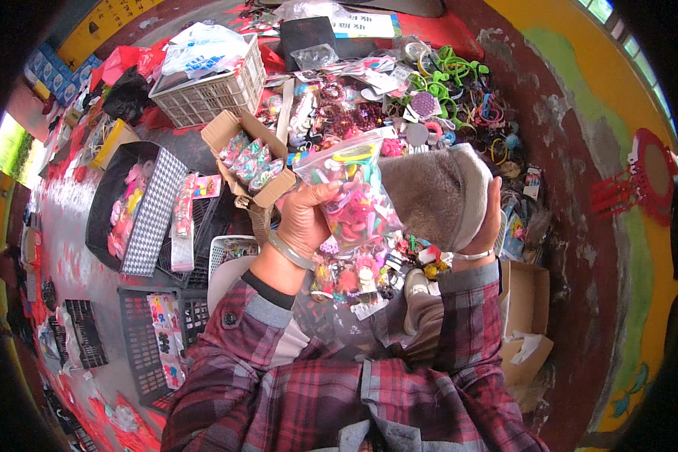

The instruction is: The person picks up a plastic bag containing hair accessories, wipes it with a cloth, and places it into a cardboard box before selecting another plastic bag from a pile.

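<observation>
A clear zip bag (358,200) full of small bright plastic hair pieces hangs upright in front of me. My left hand (307,218) pinches its left edge, the thumb lying on the front. Beside it, my right hand (490,218) grips the right end of a grey-brown furry cloth item (423,192) with a paler rim; it could be a cap, but I cannot tell. The bag's right edge overlaps the furry item. Just under both, a heap of small hair clips and ties (358,275) lies between my knees.
Ahead spreads a pile of hair bands (448,83) and trinkets. To the left stand a cardboard box (279,184) of small packets, a houndstooth box (154,215), a white crate (203,98) and a black basket (139,324). An open carton (527,294) sits at right by the wall (580,248).
</observation>
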`<action>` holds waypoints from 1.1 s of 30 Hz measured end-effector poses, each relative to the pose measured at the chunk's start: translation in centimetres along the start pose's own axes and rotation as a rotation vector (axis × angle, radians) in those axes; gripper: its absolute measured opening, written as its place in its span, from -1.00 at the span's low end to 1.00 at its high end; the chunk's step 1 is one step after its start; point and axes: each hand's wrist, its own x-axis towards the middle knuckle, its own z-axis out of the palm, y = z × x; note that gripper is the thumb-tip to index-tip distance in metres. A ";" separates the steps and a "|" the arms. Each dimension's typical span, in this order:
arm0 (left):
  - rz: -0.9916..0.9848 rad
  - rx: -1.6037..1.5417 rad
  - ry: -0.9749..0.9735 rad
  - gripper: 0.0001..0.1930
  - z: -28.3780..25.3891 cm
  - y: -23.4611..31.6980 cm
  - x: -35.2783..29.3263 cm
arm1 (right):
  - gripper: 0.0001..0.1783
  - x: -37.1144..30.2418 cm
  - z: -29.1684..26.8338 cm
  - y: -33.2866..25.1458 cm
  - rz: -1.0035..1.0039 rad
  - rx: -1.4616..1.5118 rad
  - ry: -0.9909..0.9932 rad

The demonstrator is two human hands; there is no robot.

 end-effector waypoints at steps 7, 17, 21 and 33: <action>0.046 0.133 0.071 -0.68 -0.4 -4.2 -0.3 | -0.43 0.2 2.3 8.8 -0.414 -1.259 0.033; 0.105 0.141 0.215 -0.59 0.2 -4.1 -0.9 | -0.31 0.9 -1.3 7.8 0.380 -0.670 0.145; 0.014 0.095 0.078 -0.54 0.5 -2.1 -1.3 | -0.23 -0.2 -2.1 7.3 0.435 -0.225 -0.199; 0.305 0.372 0.158 -0.39 0.2 -6.0 0.1 | -0.36 0.3 0.9 8.3 -0.463 -1.408 0.075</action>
